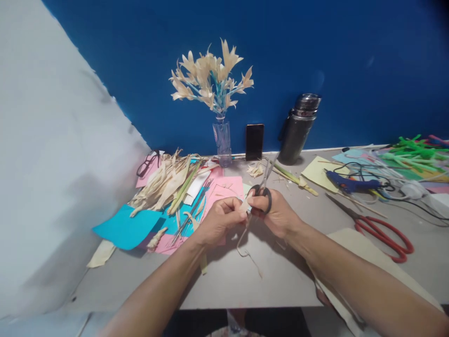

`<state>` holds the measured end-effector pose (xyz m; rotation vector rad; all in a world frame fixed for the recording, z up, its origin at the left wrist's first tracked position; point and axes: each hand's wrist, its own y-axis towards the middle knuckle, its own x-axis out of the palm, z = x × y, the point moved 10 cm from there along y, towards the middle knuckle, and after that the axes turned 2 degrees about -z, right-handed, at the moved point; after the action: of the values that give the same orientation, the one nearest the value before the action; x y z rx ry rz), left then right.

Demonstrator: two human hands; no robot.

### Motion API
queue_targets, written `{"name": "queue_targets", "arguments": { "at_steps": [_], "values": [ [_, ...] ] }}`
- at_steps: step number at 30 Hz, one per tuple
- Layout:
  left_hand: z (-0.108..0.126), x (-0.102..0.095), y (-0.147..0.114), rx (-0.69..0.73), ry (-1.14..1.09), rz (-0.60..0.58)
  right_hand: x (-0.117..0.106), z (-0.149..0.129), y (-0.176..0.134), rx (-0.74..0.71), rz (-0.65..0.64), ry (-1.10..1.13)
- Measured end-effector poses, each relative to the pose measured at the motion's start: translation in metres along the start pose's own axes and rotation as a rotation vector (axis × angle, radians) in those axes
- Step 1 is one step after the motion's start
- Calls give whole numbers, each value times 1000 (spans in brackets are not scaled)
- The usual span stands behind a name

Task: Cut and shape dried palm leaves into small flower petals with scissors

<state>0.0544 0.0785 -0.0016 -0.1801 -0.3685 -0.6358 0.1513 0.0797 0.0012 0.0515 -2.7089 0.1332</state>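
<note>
Between the fingertips of my left hand is a small pale piece of corn husk. My right hand is closed round a pair of black-handled scissors, whose blades point up and away from me. Its thumb and fingertips also meet the husk piece, so both hands are close together above the table. A thin strand hangs below them. To the left lies a heap of dried corn husks on coloured paper.
Husk flowers stand in a clear plastic bottle by the blue wall. Beside it are a phone and a dark flask. Red-handled scissors, a blue glue gun with cables and green pipe cleaners lie right.
</note>
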Motion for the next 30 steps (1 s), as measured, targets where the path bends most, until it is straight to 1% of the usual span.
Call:
{"name": "queue_targets", "arguments": {
  "at_steps": [3, 5, 8, 10, 13, 16, 21, 25, 28, 30],
  "values": [
    [4, -2, 0, 24, -64, 25, -10, -6, 2, -29, 79, 36],
    [4, -7, 0, 21, -93, 64, -8, -10, 1, -52, 56, -32],
    [1, -9, 1, 4, -58, 51, -1, -9, -3, -55, 1, -178],
    [0, -10, 2, 11, 11, 50, -1, -6, -4, -46, 5, -224],
    [1, -14, 2, 25, 49, 96, -6, -5, -2, -53, 36, -208],
    [2, -13, 2, 23, -44, 122, -7, -2, 0, -43, 51, -174],
    [-1, -14, 2, -4, -139, 140, 3, 6, -2, -15, -14, -198],
    [-3, -14, 1, -32, -131, 111, 0, 1, -2, -27, 6, -195],
    [-5, -15, 1, -52, -132, 99, 1, -3, -2, -19, -35, -200],
    [-5, -17, 2, -36, -147, 116, 3, -4, -2, -31, -59, -208]
  ]
}}
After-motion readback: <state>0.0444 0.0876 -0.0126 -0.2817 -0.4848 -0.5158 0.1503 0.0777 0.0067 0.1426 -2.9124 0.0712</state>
